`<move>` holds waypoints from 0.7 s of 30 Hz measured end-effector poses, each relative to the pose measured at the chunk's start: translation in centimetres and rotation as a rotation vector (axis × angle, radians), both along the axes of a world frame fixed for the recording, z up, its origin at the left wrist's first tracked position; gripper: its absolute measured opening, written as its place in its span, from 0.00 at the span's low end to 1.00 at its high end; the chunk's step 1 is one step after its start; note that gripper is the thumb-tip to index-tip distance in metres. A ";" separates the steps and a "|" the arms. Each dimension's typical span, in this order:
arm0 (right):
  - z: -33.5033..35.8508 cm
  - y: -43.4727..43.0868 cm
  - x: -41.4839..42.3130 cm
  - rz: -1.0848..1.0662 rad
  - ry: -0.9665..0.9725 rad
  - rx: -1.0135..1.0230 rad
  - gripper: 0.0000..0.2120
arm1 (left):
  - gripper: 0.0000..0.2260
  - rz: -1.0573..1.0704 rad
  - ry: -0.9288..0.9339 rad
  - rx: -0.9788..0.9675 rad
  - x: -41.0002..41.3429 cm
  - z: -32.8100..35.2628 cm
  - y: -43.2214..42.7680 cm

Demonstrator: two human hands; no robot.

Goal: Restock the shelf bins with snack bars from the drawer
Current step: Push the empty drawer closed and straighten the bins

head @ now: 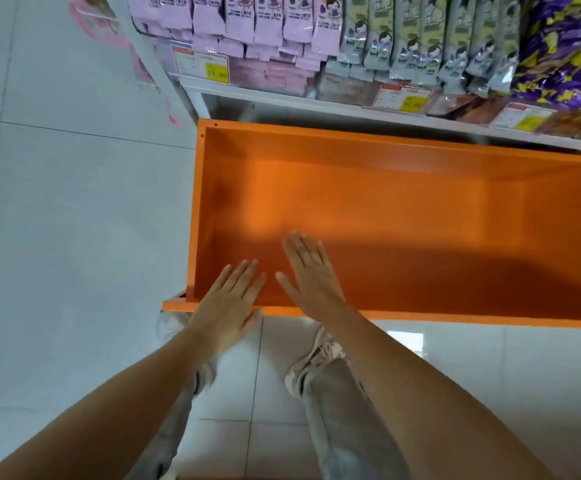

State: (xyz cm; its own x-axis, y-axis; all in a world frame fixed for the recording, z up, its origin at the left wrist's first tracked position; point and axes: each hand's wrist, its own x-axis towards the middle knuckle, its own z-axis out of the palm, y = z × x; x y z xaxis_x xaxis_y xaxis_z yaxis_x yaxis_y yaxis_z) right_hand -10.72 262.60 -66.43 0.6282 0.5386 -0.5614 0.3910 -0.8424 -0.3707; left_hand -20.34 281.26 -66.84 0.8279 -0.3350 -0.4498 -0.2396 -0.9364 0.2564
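An orange drawer (pixel 403 147) stands pulled out below the shelf, and nothing lies inside it. My left hand (pixel 228 301) hovers flat over the drawer's front edge near its left corner, fingers straight and holding nothing. My right hand (pixel 311 273) reaches over the front edge into the drawer with fingers spread, also holding nothing. Above the drawer, the shelf bins hold pink snack packs (pixel 247 22), grey-green snack packs (pixel 431 39) and purple-and-yellow wrapped snacks (pixel 566 46).
Yellow price tags (pixel 217 72) hang on the white shelf rail (pixel 316 103). Pale floor tiles (pixel 74 220) spread to the left and in front. My shoes (pixel 313 358) stand just before the drawer front.
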 end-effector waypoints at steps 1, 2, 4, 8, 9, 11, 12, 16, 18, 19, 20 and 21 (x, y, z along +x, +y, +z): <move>0.0 -0.8 -1.1 0.003 0.015 -0.023 0.37 | 0.29 -0.023 0.016 0.010 -0.9 0.0 -0.5; -0.1 -1.6 -2.3 0.003 0.030 -0.053 0.38 | 0.29 -0.034 0.039 0.017 -1.8 0.1 -0.9; -0.2 -2.8 -4.2 -0.010 0.038 -0.120 0.37 | 0.30 -0.021 0.064 0.022 -3.2 -0.1 -1.7; -0.8 -4.3 -6.9 -0.025 -0.006 -0.197 0.34 | 0.36 0.011 0.032 0.025 -4.4 -0.8 -2.6; -0.9 -4.4 -7.2 -0.038 -0.037 -0.190 0.33 | 0.37 0.007 0.015 0.025 -4.4 -1.1 -2.6; -1.3 -4.4 -7.6 -0.069 -0.112 -0.159 0.32 | 0.37 0.002 -0.026 0.026 -4.4 -1.7 -2.4; -1.4 -4.4 -7.6 -0.079 -0.144 -0.143 0.32 | 0.37 -0.003 -0.045 0.028 -4.3 -2.0 -2.3; -2.0 -4.3 -6.8 -0.068 -0.206 -0.108 0.31 | 0.34 -0.037 -0.071 0.053 -3.0 -2.8 -1.9; -2.1 -4.1 -5.7 -0.069 -0.215 -0.099 0.31 | 0.34 -0.023 -0.091 0.051 -2.0 -3.0 -1.8; -2.3 -4.0 -5.2 -0.069 -0.217 -0.097 0.31 | 0.34 -0.016 -0.101 0.052 -1.5 -3.1 -1.7; -2.4 -3.9 -4.6 -0.073 -0.222 -0.093 0.31 | 0.33 -0.012 -0.111 0.054 -0.9 -3.2 -1.7; -2.4 -3.7 -3.9 -0.079 -0.231 -0.087 0.31 | 0.33 -0.010 -0.121 0.055 -0.3 -3.4 -1.6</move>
